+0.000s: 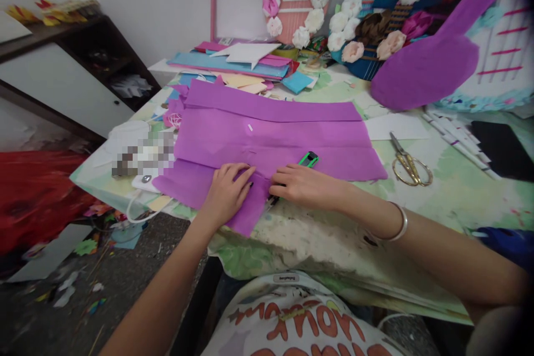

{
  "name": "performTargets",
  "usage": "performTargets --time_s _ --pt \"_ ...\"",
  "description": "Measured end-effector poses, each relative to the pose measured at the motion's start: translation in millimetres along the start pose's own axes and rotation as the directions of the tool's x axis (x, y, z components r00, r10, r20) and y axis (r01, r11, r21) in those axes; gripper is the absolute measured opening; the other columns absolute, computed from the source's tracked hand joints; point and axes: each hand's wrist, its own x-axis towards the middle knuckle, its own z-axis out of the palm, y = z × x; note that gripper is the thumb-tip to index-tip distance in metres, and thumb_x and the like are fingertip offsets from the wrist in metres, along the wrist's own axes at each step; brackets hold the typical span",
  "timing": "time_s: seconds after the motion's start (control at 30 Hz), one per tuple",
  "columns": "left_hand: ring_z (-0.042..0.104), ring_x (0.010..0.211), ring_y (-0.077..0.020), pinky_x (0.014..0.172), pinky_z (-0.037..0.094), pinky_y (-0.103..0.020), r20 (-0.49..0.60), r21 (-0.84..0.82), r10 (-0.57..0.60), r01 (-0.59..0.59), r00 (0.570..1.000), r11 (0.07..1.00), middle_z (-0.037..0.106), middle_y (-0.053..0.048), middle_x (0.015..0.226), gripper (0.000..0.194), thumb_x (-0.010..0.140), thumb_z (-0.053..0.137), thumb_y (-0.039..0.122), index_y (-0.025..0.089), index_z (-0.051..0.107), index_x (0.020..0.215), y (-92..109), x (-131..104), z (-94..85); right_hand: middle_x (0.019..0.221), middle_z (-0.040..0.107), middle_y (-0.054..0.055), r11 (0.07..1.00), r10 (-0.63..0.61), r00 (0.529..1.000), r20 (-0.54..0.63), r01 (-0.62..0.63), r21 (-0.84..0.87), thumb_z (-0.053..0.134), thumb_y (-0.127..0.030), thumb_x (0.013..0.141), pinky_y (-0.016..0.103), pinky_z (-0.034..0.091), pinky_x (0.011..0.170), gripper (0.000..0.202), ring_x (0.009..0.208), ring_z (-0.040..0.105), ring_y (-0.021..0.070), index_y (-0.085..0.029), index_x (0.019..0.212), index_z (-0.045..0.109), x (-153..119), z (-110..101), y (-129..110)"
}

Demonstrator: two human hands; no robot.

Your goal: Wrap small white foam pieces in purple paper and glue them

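Note:
A large purple sheet [283, 136] with fold lines lies across the table, its lower left part hanging over the front edge. My left hand [229, 186] rests on that lower part with its fingers apart. At the sheet's front edge, my right hand [292, 184] has its fingers closed on the purple sheet, near the left hand. A green cutter [309, 159] shows just behind the right hand; a dark tip pokes out below it. Gold-handled scissors [411, 168] lie to the right of the sheet. A small white piece sits on the purple surface.
Colored sheets [233, 64] are stacked at the back of the table [459, 200]. Guitar-shaped decorations with paper flowers stand behind, beside a purple guitar-shaped cutout [425, 72]. White strips and a black rectangle [503, 150] lie at the right. A dark shelf is at the left.

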Motion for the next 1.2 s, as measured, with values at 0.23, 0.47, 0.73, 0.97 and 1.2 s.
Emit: performTargets --time_s 0.23,0.47,0.73,0.97,1.2 --pt "0.050 0.120 -0.0267 0.098 0.035 -0.046 -0.047 -0.024 0.036 -0.037 0.998 0.999 0.060 -0.013 0.123 0.036 0.093 0.041 0.023 0.020 0.052 0.127 13.2 -9.1 -8.5 0.091 0.060 0.007 0.999 -0.038 0.999 -0.017 0.038 -0.017 0.047 -0.016 0.093 0.033 0.032 0.071 0.010 0.085 0.049 0.0195 -0.015 0.097 0.056 10.0 -1.7 2.2" --pt "0.043 0.128 -0.0296 0.103 0.029 -0.053 0.034 0.021 0.010 -0.010 0.999 1.000 0.054 -0.016 0.132 0.036 0.092 0.043 0.028 0.018 0.052 0.126 14.9 -12.7 -2.0 0.090 0.060 0.006 0.998 -0.060 0.998 -0.036 0.059 -0.027 0.046 -0.014 0.092 0.032 0.032 0.069 0.009 0.082 0.050 0.0195 -0.014 0.098 0.054 13.9 3.8 -0.3" --pt "0.042 0.128 -0.0298 0.104 0.028 -0.053 0.050 0.014 -0.005 0.004 0.999 1.000 0.053 -0.016 0.133 0.038 0.092 0.044 0.029 0.018 0.051 0.128 17.2 -12.1 -2.3 0.091 0.060 0.006 0.997 -0.072 0.997 -0.015 0.072 -0.006 0.048 -0.015 0.092 0.032 0.031 0.068 0.009 0.084 0.050 0.0192 -0.016 0.097 0.054 11.6 4.5 -2.4" --pt "0.039 0.132 -0.0266 0.108 0.026 -0.052 0.048 -0.056 0.007 -0.004 0.999 0.998 0.050 -0.014 0.136 0.039 0.093 0.039 0.025 0.018 0.046 0.131 15.8 -15.1 -8.8 0.092 0.060 0.006 0.999 -0.037 0.999 0.010 0.037 0.016 0.048 -0.014 0.091 0.033 0.034 0.071 0.010 0.086 0.051 0.0200 -0.016 0.098 0.055 8.9 0.5 2.4" --pt "0.036 0.135 -0.0276 0.110 0.021 -0.056 0.089 -0.051 0.071 -0.066 0.994 0.997 0.050 -0.016 0.137 0.041 0.093 0.039 0.021 0.016 0.043 0.133 31.3 -28.0 -10.8 0.093 0.061 0.006 0.998 -0.040 0.999 0.002 0.040 0.044 0.048 -0.015 0.092 0.033 0.035 0.075 0.010 0.087 0.051 0.0194 -0.017 0.097 0.056 7.8 3.0 4.4"
